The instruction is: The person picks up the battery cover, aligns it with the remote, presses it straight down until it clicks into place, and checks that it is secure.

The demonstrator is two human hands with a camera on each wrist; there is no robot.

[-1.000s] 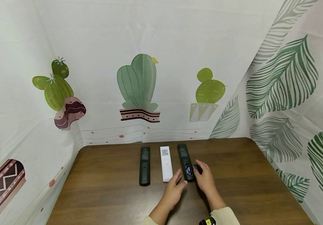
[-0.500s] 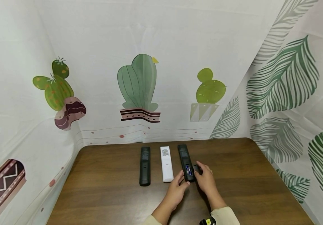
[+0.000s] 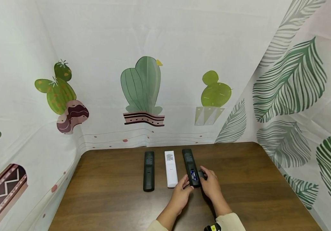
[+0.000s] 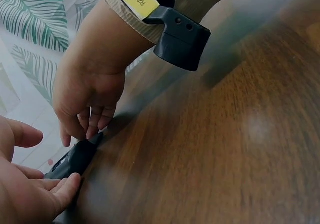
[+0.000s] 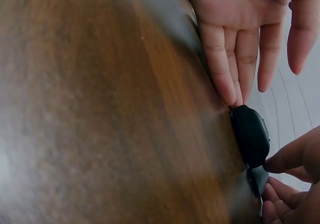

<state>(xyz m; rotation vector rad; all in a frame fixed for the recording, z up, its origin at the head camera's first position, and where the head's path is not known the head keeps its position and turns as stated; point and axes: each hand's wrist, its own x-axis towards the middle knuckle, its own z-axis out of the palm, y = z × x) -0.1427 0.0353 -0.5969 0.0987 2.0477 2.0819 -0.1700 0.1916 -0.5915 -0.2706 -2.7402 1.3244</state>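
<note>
A black remote control (image 3: 188, 159) lies back side up, its battery compartment uncovered and blue batteries (image 3: 193, 175) showing inside. Along its left edge, near the close end, rest the fairly straight fingers of my left hand (image 3: 179, 196); the right wrist view also has their tips against the remote's side. My right hand (image 3: 211, 186), just right of the remote, pinches a small black battery cover (image 3: 201, 174) between thumb and fingers. Part of that cover (image 5: 259, 179) shows beside the remote in the right wrist view; the fingers hide the rest.
Left of these lie a white remote (image 3: 171, 170) and another black remote (image 3: 148, 171), both back side up with covers on. All rest on a brown wooden table (image 3: 110, 192). A white cloth (image 3: 180, 38) printed with cacti and leaves hangs behind and at the sides.
My left hand has moved slightly right, bringing its fingers up to the black remote's left edge. My right hand keeps the cover beside the remote, with only a slight shift.
</note>
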